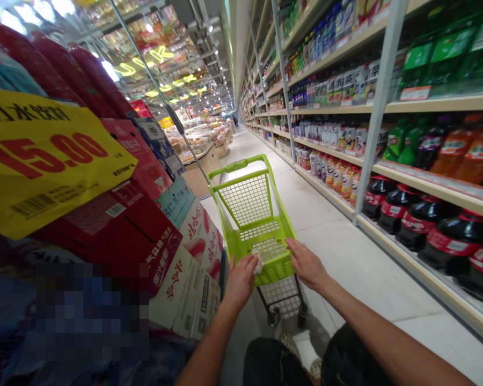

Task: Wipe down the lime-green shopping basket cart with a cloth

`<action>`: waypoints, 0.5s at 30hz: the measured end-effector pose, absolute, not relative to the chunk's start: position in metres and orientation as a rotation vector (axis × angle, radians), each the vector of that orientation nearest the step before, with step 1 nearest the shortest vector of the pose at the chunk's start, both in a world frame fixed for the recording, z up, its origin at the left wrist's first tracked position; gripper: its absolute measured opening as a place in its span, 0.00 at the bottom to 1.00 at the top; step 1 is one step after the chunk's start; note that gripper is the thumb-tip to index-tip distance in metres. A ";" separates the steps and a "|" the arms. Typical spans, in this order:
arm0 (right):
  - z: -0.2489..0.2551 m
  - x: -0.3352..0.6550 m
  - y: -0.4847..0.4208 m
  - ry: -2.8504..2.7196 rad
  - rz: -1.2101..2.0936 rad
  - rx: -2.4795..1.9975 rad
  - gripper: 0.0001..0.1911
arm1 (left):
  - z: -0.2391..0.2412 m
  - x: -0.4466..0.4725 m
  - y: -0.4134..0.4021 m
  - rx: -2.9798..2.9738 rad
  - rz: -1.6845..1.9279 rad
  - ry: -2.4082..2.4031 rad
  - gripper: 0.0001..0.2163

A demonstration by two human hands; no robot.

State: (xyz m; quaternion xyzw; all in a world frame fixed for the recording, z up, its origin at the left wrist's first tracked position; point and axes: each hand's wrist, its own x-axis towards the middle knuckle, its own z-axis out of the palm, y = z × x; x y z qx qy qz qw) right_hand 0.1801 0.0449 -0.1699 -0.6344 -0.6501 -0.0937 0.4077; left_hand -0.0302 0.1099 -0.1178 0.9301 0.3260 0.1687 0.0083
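A small lime-green shopping cart (253,214) stands in a supermarket aisle right in front of me; its mesh basket looks empty. My left hand (240,279) grips the cart's near rim and also pinches a crumpled white tissue (258,261) against it. My right hand (307,265) rests on the right end of the same rim, fingers curled over the handle. My knees and one white shoe (306,348) show below the cart.
Long shelves (418,185) of bottled drinks run along the right. On the left, stacked red and white cartons (177,252) with a yellow price sign (44,161) crowd the cart. The pale tiled aisle floor (346,241) stretches ahead toward distant food counters.
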 end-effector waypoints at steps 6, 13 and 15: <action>-0.169 0.157 0.049 -1.537 -0.241 -1.663 0.25 | -0.135 -0.012 0.103 2.914 0.709 0.984 0.22; -0.169 0.178 0.046 -1.596 -0.209 -1.586 0.26 | -0.127 -0.011 0.111 2.962 0.545 0.918 0.22; -0.170 0.181 0.045 -1.576 -0.187 -1.576 0.26 | -0.127 -0.038 0.119 2.962 0.562 0.978 0.23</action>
